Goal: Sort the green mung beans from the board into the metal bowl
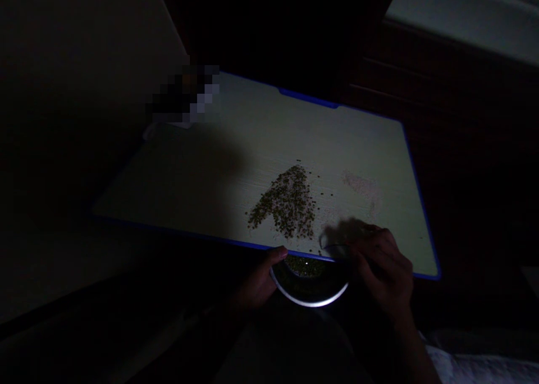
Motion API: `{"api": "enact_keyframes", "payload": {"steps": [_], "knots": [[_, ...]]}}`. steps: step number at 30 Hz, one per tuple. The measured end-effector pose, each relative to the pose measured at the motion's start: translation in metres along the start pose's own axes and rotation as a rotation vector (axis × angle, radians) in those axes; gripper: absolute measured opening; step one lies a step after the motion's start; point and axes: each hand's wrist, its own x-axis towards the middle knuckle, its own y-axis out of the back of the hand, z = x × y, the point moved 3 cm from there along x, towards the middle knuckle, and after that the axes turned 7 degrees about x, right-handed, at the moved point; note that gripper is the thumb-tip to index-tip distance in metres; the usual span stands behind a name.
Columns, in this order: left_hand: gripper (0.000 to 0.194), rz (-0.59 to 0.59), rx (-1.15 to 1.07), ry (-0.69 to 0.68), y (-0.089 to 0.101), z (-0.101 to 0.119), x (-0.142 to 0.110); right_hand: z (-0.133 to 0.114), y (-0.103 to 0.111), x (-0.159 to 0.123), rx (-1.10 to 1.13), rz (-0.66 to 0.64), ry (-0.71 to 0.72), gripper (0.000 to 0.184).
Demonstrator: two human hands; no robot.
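Just under the near edge of the blue-rimmed board (269, 120), the left hand (260, 283) grasps a shiny-rimmed bowl (312, 304) holding seeds (304, 267), while the right hand (386, 266), at that edge, pinches a thin curved piece (337, 252) too dark to identify. Beyond, on the board, lies a pile of greenish seeds (291, 200), with a pale grainy patch (364, 187) toward the board's right edge.

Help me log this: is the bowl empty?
Not empty: grains show inside the bowl. How full, I cannot tell; the board hides part.
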Motion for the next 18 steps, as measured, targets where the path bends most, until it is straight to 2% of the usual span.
{"api": "enact_keyframes", "payload": {"steps": [5,10,18], "knots": [[0.021,-0.001,-0.005,0.003,-0.002,0.0,-0.001,0.0,-0.001,0.001,-0.006,0.03,0.005,0.023],[0.023,0.013,-0.004,0.008,0.0,-0.002,0.001,-0.006,-0.003,0.004,0.023,-0.026,0.012,0.02],[0.017,-0.007,-0.004,0.012,0.0,-0.002,0.001,-0.01,-0.011,0.007,0.024,-0.051,0.053,0.028]]}}
